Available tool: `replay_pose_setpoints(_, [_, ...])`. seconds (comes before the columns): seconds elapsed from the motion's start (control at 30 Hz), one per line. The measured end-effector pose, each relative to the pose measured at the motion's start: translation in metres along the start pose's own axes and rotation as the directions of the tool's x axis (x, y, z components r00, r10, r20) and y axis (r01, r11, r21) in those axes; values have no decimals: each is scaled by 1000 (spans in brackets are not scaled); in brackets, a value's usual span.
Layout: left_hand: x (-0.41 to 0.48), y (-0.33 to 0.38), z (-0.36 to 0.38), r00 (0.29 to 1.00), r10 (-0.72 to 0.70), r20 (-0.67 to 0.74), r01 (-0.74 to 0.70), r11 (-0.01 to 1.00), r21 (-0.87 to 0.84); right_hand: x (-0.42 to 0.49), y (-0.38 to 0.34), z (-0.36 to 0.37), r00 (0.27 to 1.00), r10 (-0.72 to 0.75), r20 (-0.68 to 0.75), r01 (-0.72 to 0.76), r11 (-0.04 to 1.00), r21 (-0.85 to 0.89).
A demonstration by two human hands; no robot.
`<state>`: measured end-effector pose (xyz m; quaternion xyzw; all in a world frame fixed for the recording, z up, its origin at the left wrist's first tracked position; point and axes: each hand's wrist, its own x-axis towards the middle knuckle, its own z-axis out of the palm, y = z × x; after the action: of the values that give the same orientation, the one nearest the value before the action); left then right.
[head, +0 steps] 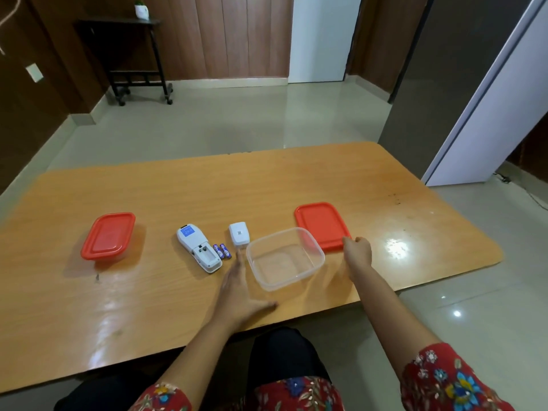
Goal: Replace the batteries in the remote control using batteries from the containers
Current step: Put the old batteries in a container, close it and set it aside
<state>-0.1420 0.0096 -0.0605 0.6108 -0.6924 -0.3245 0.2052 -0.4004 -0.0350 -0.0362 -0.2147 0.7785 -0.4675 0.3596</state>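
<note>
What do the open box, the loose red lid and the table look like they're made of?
Open box: clear, glossy plastic, since the table shows through it. Loose red lid: opaque red plastic with a moulded rim, probably slightly flexible. Table: wood-grain top, likely laminate or varnish, judging by its shiny glare.

A room with a glossy, pale grey-green tiled floor (207,120) that reflects light in soft patches. The far wall is clad in vertical brown wood panels (237,37), broken by a white door (321,37). A black side table on castor wheels (130,54) stands against the left of that wall, with a small potted plant in a white pot (141,8) on top. In the foreground is an orange-brown wooden table (178,188) with rounded corners. A white panel (504,99) leans in at the right.
</note>
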Motion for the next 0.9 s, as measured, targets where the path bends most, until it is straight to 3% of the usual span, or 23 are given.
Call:
replay_pose_setpoints(0.07, [-11,-9,-7,997,65,-48,-65,998,12,-10,0,2,992,-123,3,119,952,-281])
replay_pose_setpoints(0.13, [-21,-19,-17,964,170,-203,-163,985,50,-25,-2,9,946,-319,65,315,845,-433])
replay_pose_setpoints(0.23, [-22,-32,-35,887,140,-441,-153,988,7,-55,-14,28,768,-598,228,633,654,-415])
replay_pose_setpoints(0.33, [-13,-49,-44,843,5,-538,-42,997,-57,-89,-23,59,580,-699,418,814,479,-329])
replay_pose_setpoints(0.47, [-5,-63,-45,819,-56,-570,-17,992,-122,-112,-24,105,452,-647,614,892,336,-301])
replay_pose_setpoints(0.67, [-1,-66,-46,815,-146,-561,29,977,-211,-117,-39,169,445,-317,837,894,111,-434])
replay_pose_setpoints(0.77, [-1,-66,-48,812,-163,-561,49,976,-213,-110,-41,186,394,-170,903,913,-43,-407])
replay_pose_setpoints(0.9, [0,-66,-48,796,-154,-586,50,981,-189,-99,-36,191,370,-106,923,925,-51,-377])
